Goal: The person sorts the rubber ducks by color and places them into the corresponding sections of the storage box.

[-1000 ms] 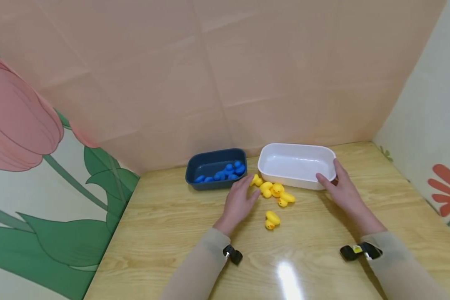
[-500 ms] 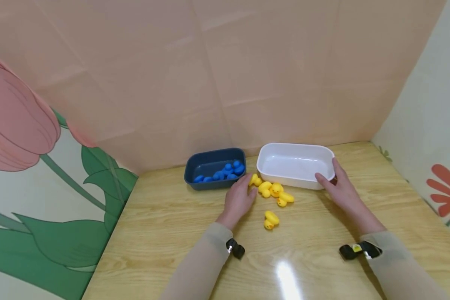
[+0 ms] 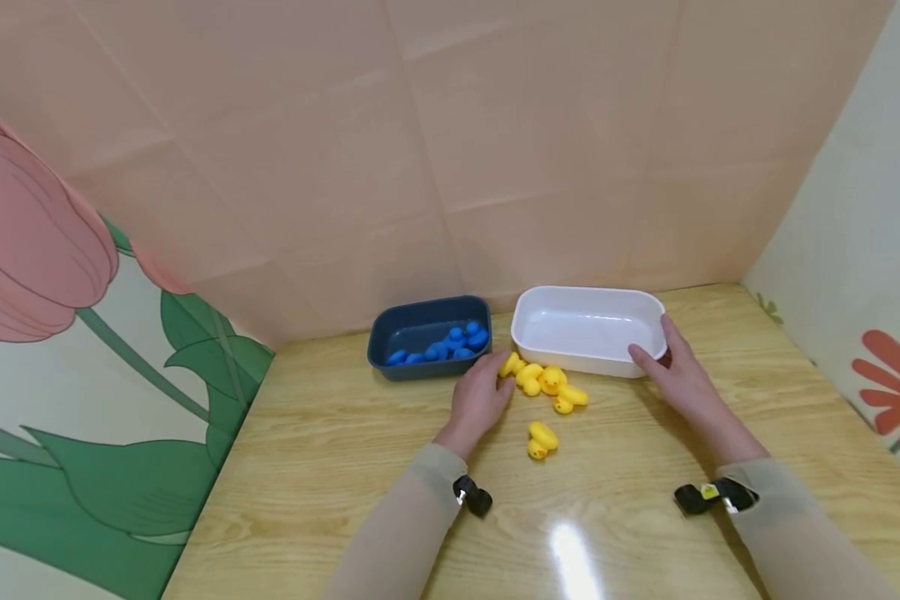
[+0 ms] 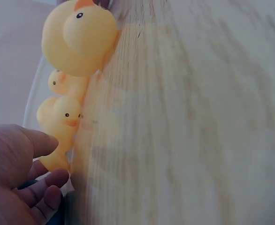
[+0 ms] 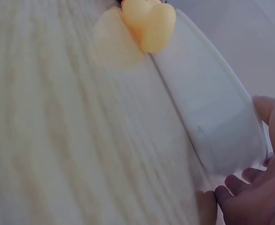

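Note:
My left hand [image 3: 477,402] pinches a small yellow rubber duck [image 3: 512,364] at the left end of a cluster. In the left wrist view, thumb and fingers curl round this duck [image 4: 57,161], partly covering it. Several more rubber ducks [image 3: 553,381] lie beside it along the front of a white tray [image 3: 588,331]; one loose duck [image 3: 542,440] lies nearer me. With my right hand [image 3: 682,382] I grip the tray's right end, thumb at the front and fingers round the side. Nothing lies inside the white tray.
A dark blue tray [image 3: 401,335] stands left of the white one, holding several blue toys [image 3: 456,340] toward its right side. Both trays stand at the back of the wooden table [image 3: 330,467], close to a pink backdrop [image 3: 450,167].
My left hand's fingers have closed in on the leftmost duck, which has turned slightly. The right hand keeps its grip on the white tray. The whole view has shifted a little.

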The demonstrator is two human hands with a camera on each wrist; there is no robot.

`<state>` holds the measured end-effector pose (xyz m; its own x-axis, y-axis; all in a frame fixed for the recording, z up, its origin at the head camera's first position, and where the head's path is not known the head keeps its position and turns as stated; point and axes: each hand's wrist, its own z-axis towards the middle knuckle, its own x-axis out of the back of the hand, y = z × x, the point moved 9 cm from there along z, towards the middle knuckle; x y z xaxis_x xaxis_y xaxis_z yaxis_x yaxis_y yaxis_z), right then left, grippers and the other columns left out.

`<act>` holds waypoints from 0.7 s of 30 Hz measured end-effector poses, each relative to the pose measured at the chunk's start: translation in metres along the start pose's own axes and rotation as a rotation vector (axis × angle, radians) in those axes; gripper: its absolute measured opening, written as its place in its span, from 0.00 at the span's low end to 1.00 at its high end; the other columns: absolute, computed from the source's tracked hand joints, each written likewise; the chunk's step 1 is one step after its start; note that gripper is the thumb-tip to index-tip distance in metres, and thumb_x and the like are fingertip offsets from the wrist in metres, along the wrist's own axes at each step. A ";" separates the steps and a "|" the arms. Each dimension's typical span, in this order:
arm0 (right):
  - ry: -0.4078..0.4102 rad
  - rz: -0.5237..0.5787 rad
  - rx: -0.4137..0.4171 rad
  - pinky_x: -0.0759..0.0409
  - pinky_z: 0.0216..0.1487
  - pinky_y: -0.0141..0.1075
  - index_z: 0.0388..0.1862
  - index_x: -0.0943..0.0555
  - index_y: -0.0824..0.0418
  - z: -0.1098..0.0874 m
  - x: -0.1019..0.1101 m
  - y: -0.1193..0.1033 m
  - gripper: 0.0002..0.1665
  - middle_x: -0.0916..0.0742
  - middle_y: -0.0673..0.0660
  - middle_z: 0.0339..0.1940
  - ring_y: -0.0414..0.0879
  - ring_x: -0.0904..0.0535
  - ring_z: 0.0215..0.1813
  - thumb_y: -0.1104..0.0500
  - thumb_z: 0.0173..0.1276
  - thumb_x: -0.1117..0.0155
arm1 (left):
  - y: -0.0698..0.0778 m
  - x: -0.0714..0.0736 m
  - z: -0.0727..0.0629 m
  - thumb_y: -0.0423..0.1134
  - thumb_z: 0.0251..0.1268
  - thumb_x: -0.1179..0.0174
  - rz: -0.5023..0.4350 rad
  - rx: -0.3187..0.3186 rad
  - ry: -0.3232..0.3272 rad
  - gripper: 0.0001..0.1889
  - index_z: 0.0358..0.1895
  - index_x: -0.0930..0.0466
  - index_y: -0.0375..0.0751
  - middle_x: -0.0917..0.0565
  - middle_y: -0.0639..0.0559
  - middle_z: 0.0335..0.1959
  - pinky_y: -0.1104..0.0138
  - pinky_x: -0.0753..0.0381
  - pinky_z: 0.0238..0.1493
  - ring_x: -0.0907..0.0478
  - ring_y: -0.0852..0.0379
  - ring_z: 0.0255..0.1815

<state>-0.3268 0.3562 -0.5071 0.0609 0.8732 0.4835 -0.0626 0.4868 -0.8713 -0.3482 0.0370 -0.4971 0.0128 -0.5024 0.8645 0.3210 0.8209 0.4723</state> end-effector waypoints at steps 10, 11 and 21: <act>-0.048 0.061 -0.023 0.60 0.84 0.69 0.93 0.73 0.54 0.013 -0.007 0.011 0.60 0.59 0.73 0.91 0.77 0.59 0.88 0.36 0.88 0.44 | -0.007 0.000 0.001 0.40 0.81 0.30 0.006 0.054 0.032 0.22 0.73 0.17 0.51 0.13 0.54 0.67 0.57 0.16 0.67 0.15 0.53 0.64; -0.051 0.066 -0.028 0.60 0.84 0.69 0.93 0.73 0.53 0.014 -0.008 0.012 0.60 0.59 0.72 0.91 0.77 0.59 0.88 0.36 0.88 0.44 | -0.007 0.001 0.001 0.40 0.81 0.30 0.009 0.057 0.032 0.21 0.72 0.17 0.51 0.13 0.54 0.65 0.57 0.15 0.66 0.15 0.53 0.62; 0.010 0.096 -0.049 0.57 0.85 0.69 0.94 0.68 0.51 0.023 -0.008 0.020 0.58 0.55 0.70 0.92 0.75 0.57 0.89 0.34 0.87 0.44 | -0.003 0.017 -0.010 0.39 0.80 0.30 0.055 0.012 0.115 0.15 0.64 0.13 0.48 0.10 0.54 0.55 0.56 0.12 0.54 0.12 0.51 0.49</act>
<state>-0.3511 0.3595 -0.5259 0.0666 0.9156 0.3965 -0.0199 0.3985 -0.9169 -0.3398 0.0234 -0.4852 0.1392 -0.4841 0.8638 0.3058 0.8507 0.4275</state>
